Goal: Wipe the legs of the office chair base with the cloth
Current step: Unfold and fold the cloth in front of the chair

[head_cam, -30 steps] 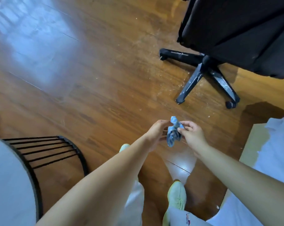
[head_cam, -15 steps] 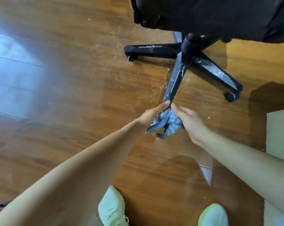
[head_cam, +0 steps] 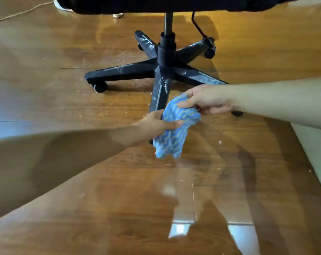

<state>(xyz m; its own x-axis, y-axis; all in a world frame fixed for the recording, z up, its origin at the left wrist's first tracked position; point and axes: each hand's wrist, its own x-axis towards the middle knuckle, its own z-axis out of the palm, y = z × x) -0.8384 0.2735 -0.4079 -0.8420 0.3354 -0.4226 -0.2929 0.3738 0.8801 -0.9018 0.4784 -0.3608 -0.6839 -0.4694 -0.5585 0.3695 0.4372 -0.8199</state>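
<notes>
A glossy wooden plank floor (head_cam: 82, 199) fills the view, speckled with pale crumbs around the chair. The black padded seat (head_cam: 174, 4) spans the top edge above a round column. Below it, the black five-legged base (head_cam: 165, 70) spreads out on casters, its flat plastic legs dusty and streaked white. The near leg (head_cam: 158, 96) runs toward the hands. The crumpled cloth (head_cam: 174, 133), blue with wavy pale stripes, hangs over that leg's tip. The left hand (head_cam: 156, 124) pinches its lower fold; the right hand (head_cam: 207, 100) fingers grip its top.
</notes>
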